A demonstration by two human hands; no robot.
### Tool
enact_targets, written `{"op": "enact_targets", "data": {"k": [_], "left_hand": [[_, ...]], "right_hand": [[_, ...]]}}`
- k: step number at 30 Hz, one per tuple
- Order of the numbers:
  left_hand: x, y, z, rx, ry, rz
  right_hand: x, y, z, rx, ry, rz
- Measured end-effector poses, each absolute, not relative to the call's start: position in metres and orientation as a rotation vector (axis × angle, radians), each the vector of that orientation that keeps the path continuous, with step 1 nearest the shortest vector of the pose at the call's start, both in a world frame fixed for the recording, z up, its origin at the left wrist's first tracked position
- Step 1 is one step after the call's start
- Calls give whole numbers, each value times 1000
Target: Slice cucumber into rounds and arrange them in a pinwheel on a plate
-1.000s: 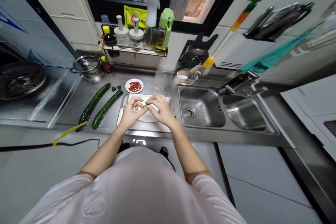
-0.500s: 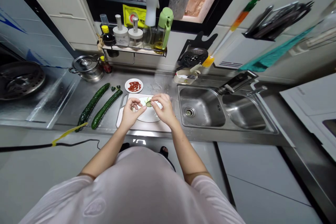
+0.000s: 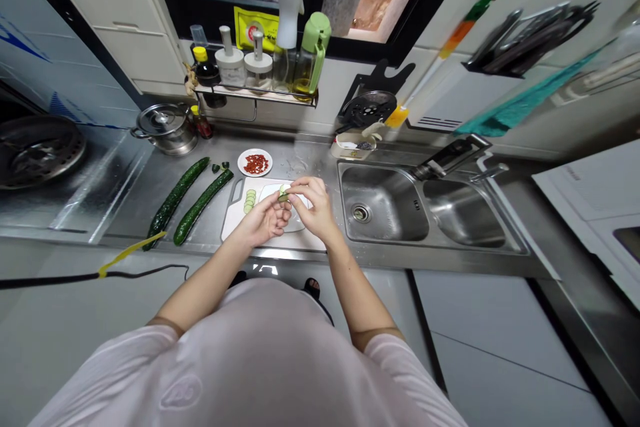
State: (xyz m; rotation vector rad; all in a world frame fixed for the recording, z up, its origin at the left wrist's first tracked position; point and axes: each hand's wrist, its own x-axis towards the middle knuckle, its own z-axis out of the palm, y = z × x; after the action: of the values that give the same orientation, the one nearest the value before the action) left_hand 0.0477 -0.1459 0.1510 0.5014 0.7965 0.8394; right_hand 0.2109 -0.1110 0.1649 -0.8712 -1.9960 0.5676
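Note:
Over a white cutting board point(image 3: 233, 217), both my hands meet above a white plate point(image 3: 295, 225). My right hand point(image 3: 313, 208) pinches a cucumber slice point(image 3: 283, 194) between its fingertips. My left hand point(image 3: 264, 221) is curled just below and left of it, its fingers touching the same slice. A small row of cut cucumber slices point(image 3: 249, 201) lies on the board to the left. Two whole cucumbers point(image 3: 199, 207) lie on the steel counter left of the board.
A small dish of red chilli point(image 3: 255, 163) stands behind the board. A lidded pot point(image 3: 166, 127) sits at the back left, a rack of bottles point(image 3: 260, 73) on the wall. A double sink point(image 3: 425, 210) lies to the right. A yellow-taped cable point(image 3: 127, 253) runs along the counter's front edge.
My left hand has slid right and down to join the right hand, uncovering the row of slices on the board. The right hand has stayed over the plate with its slice.

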Motion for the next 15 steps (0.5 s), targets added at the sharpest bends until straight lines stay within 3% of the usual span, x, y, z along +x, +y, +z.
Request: {"op": "enact_targets", "data": {"k": [15], "left_hand": [[39, -137, 155, 898, 1042, 1118]], "right_hand": [[216, -110, 163, -863, -2033, 577]]}}
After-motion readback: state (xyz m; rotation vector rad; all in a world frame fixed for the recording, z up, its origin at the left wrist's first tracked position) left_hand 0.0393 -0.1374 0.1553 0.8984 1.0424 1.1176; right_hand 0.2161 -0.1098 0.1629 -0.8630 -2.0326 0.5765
